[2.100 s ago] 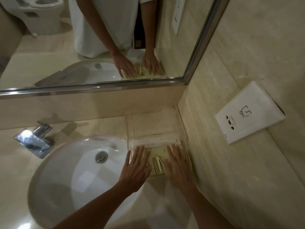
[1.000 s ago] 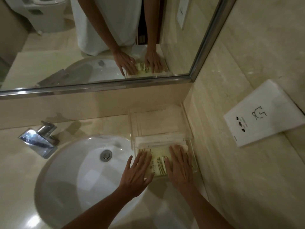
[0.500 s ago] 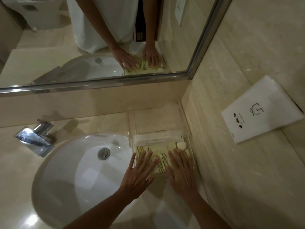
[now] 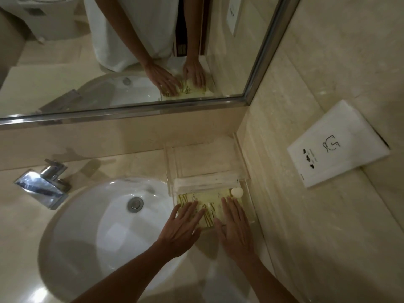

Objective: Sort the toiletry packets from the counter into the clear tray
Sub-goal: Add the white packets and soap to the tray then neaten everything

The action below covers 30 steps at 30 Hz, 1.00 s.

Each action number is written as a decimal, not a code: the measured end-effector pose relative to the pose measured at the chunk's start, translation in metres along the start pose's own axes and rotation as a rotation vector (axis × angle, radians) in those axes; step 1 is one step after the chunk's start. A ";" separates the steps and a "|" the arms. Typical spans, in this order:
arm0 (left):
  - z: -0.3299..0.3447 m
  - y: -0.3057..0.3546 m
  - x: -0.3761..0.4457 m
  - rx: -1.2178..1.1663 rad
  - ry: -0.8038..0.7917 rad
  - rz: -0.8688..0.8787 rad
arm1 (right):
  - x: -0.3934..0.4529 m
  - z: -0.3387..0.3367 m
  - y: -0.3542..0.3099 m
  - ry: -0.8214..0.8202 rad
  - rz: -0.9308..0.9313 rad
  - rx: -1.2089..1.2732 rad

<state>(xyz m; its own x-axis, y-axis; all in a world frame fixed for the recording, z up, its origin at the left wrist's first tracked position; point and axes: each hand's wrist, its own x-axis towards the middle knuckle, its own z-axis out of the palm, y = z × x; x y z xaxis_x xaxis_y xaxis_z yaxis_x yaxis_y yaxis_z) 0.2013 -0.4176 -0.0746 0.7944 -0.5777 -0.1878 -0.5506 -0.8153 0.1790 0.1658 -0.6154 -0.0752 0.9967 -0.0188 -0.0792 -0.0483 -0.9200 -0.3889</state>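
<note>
The clear tray (image 4: 246, 169) sits in the counter's back right corner against the side wall. Its near compartment holds pale yellow toiletry packets (image 4: 207, 199) with thin dark stripes, and a small round white item (image 4: 237, 192) lies at that compartment's far right. A long white packet (image 4: 205, 181) lies across the tray's middle. My left hand (image 4: 182, 226) rests flat on the left packets, fingers spread. My right hand (image 4: 236, 224) lies flat on the right packets. Neither hand grips anything.
A white oval sink (image 4: 105, 228) with a metal drain (image 4: 135, 203) fills the counter left of the tray. A chrome tap (image 4: 43, 184) stands at the far left. The mirror (image 4: 131, 51) runs along the back wall. A white paper bag (image 4: 336, 147) hangs on the right wall.
Both hands have slid back toward me over the packets, uncovering more of the yellow packets and the small round white item. The tray has stayed in place.
</note>
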 end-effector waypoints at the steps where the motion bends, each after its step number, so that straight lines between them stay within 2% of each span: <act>1: -0.001 0.000 0.000 0.004 0.000 -0.001 | 0.000 -0.002 0.000 0.015 0.017 0.013; 10: -0.002 0.002 0.004 0.042 -0.004 0.013 | 0.013 -0.002 -0.001 0.108 0.262 -0.014; 19: -0.007 -0.001 0.004 0.033 0.056 0.031 | 0.020 -0.008 -0.006 0.137 0.266 0.060; 23: -0.009 -0.001 0.005 0.031 0.072 0.037 | 0.019 -0.006 -0.005 0.110 0.231 -0.001; 30: -0.009 -0.002 0.006 0.008 0.076 0.054 | 0.018 -0.005 -0.005 0.136 0.273 -0.041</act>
<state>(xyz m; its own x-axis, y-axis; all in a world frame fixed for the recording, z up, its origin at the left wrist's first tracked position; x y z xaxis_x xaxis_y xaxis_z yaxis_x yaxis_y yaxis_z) 0.2093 -0.4187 -0.0670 0.7803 -0.6167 -0.1039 -0.5952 -0.7833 0.1793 0.1843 -0.6133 -0.0703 0.9470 -0.3172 -0.0511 -0.3157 -0.8887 -0.3324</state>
